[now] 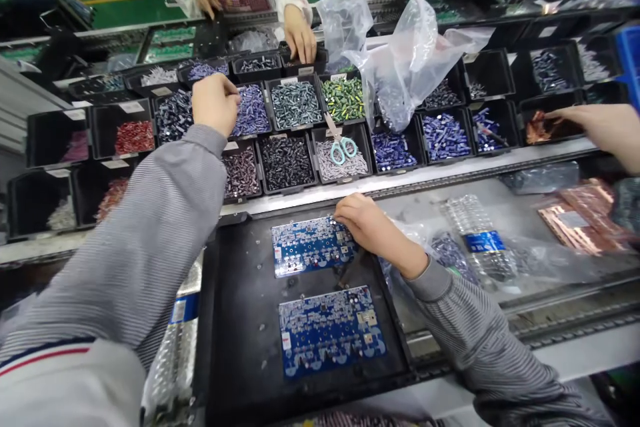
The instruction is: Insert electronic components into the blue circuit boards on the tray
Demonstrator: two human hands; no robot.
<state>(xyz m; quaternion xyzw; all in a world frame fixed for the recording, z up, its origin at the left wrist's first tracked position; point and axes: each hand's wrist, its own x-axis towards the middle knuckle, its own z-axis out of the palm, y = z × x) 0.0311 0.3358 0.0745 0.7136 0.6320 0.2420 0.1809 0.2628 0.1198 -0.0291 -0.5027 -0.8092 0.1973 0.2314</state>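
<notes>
My left hand (pixel 216 102) reaches up into a bin of purple-blue parts (pixel 253 110), its fingers curled and pinched down among them; what they hold is hidden. My right hand (pixel 367 223) rests at the right end of the upper blue circuit board (pixel 310 245), fingers bent down onto its top right corner. A second blue circuit board (pixel 330 330) lies below it. Both boards sit on a black tray (pixel 240 320) in front of me.
Rows of black bins (pixel 287 163) hold small components; blue-handled scissors (pixel 343 147) lie on one. Clear plastic bags (pixel 410 60) stand at the right. Copper-coloured packets (pixel 580 220) and a plastic bottle (pixel 475 233) lie right. Other people's hands (pixel 300 33) work across the bins; another's arm (pixel 600 123) reaches in right.
</notes>
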